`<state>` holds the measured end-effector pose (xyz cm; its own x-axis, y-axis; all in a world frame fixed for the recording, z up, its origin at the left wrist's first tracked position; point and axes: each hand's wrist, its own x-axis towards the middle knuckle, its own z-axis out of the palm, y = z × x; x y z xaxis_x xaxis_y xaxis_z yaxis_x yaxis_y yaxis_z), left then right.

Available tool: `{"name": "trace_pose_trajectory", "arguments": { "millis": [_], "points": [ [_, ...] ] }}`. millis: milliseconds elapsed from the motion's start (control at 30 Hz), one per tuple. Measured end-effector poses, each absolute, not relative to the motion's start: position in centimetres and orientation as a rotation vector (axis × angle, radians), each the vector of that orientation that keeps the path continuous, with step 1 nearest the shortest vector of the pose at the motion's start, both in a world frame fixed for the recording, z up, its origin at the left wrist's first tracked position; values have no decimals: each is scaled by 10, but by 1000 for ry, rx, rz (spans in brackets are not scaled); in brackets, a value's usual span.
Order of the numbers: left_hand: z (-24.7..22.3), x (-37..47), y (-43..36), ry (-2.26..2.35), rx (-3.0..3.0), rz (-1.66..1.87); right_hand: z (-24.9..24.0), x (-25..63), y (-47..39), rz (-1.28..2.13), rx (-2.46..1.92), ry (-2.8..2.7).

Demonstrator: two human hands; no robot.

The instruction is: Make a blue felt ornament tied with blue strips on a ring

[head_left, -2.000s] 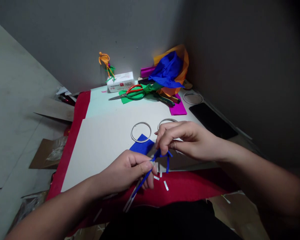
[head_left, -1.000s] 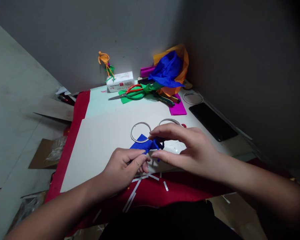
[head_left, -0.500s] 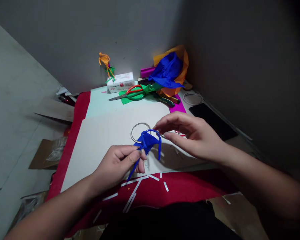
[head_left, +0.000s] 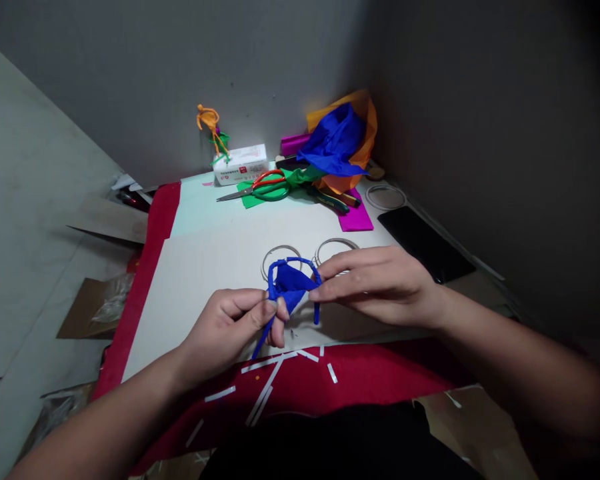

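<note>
Arched blue paper-wrapped strip (head_left: 271, 277), between my left hand (head_left: 245, 317) and right hand (head_left: 380, 283); behind it, two round grey wire coils (head_left: 337, 241), side by side on the flat white board (head_left: 205, 280). Farther back, orange-and-green-handled metal scissors (head_left: 253, 187), before the white rectangular cardboard box (head_left: 245, 160).

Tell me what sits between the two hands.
In the head view, a blue arch spans from the left hand to the right hand, with blue paper showing inside its outline.

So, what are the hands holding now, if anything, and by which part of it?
The left hand pinches the bent blue strip by its left leg. The right hand has fingers at the right leg; whether they grip cannot be told.
</note>
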<state>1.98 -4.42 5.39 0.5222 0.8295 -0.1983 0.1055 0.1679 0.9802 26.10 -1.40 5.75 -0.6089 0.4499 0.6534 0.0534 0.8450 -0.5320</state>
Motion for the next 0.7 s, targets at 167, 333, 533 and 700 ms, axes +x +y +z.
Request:
{"name": "trace_pose_trajectory", "arguments": {
  "millis": [167, 333, 533, 700],
  "points": [
    [53, 19, -43, 910, 1355, 652, 54, 263, -14, 546, -316, -2184],
    [51, 17, -45, 914, 1326, 649, 50, 261, -17, 373, -332, -2210],
    [52, 18, -45, 922, 1367, 654, 48, 260, -18, 199, -384, -2237],
    [52, 21, -45, 927, 1403, 652, 48, 257, -14, 209, -359, -2248]
  ]
}}
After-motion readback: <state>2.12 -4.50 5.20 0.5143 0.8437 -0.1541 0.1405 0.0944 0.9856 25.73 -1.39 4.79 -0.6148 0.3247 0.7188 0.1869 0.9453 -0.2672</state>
